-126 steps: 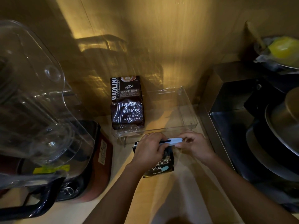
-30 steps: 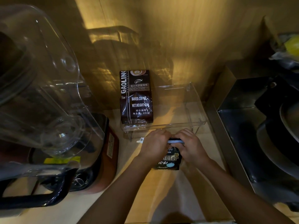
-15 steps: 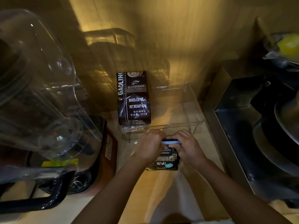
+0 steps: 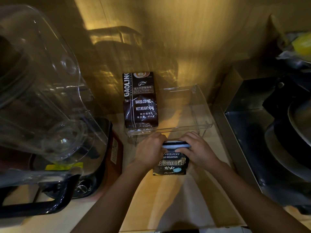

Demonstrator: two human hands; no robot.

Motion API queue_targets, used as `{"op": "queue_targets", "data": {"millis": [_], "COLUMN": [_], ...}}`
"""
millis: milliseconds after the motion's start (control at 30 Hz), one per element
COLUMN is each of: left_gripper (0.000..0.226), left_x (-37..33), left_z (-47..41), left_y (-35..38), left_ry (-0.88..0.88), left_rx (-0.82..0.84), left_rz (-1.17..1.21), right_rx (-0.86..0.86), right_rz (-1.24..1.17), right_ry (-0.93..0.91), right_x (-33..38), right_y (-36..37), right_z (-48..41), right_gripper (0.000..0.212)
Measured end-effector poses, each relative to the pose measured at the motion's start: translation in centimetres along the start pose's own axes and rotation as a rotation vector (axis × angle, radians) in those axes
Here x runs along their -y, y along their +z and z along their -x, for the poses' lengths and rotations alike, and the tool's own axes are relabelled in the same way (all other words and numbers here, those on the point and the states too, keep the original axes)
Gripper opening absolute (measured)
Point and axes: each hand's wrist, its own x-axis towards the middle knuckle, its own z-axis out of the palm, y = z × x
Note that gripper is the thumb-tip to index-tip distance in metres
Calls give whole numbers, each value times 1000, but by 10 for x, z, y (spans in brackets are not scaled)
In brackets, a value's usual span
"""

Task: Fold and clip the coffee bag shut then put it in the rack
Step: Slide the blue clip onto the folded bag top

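Observation:
A small black coffee bag (image 4: 170, 163) with gold and white print stands on the wooden counter, just in front of the clear plastic rack (image 4: 200, 125). A pale blue clip (image 4: 175, 145) lies across the bag's folded top. My left hand (image 4: 149, 152) grips the bag's top left end and the clip. My right hand (image 4: 197, 149) presses on the clip's right end. A larger dark brown coffee bag (image 4: 140, 100) stands in the left part of the rack, leaning on the wall.
A big clear blender jug (image 4: 38, 91) on a dark base (image 4: 94, 167) fills the left side. A steel sink (image 4: 249, 132) with dark pans (image 4: 289, 143) lies to the right. The rack's right half holds nothing.
The clip, which stuck out to the left of my left hand a second ago, now sits square across the bag's top between both hands. The bag has stayed in front of the rack.

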Motion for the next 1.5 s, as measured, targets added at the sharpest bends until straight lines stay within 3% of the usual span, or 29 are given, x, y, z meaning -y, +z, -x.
{"op": "queue_targets", "data": {"millis": [333,533,700,867,1133,1500], "left_gripper": [17,18,22,19,16,15], "left_x": [1,3,24,32,33,35], "left_z": [0,0,1,6,7,8], "left_y": [1,-1,-14,-17,-12,-8], "left_ry": [-36,-57,-155,-194,-237,-226], "left_rx": [-34,16,94,76,27,-32], "left_rz": [36,116,160,191,233,219], "right_rx": [-25,-13,-47,-13,45,36], "right_rz": [38,51,27,21,292,349], "right_ry": [-11,-11,32,18,-78,-95], "right_x": [6,13,5,2,10,26], "right_y": [3,2,4,3,6,21], "right_z": [-2,1,2,-1,-12,-20], "right_gripper": [15,35,13,12,30,17]}}
